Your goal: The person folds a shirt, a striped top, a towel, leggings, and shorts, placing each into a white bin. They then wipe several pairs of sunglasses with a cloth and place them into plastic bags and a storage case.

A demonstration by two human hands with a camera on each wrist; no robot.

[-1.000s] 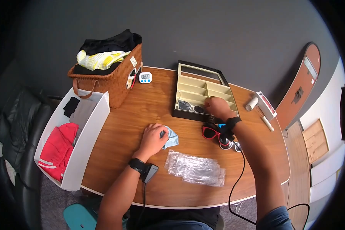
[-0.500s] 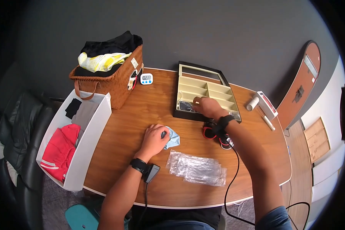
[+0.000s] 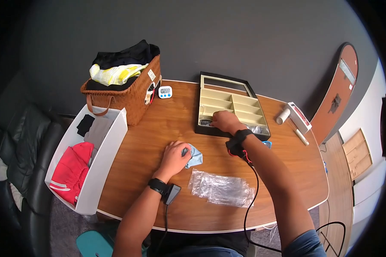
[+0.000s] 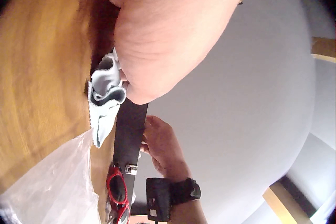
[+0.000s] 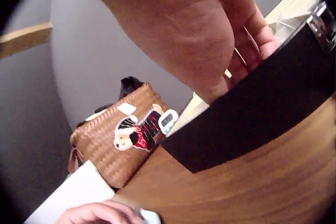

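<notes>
My left hand rests on the table with its fingers curled round a light blue cloth; the cloth's folded edge pokes out below the palm in the left wrist view. My right hand reaches into the front left compartment of a black display case with cream dividers. Dark-lensed sunglasses lie there, partly covered by this hand. The case's front wall hides its fingertips in the right wrist view, so I cannot tell whether they grip the glasses. Red-framed sunglasses lie before the case.
Clear plastic sleeves lie near the front edge. At left stand a white bin of folded clothes and a wicker basket with clothes on top. A white timer sits beside the basket. A small box stands at right.
My right hand has shifted left along the front compartment and now covers more of the dark-lensed sunglasses. My left hand stays in place on the cloth.
</notes>
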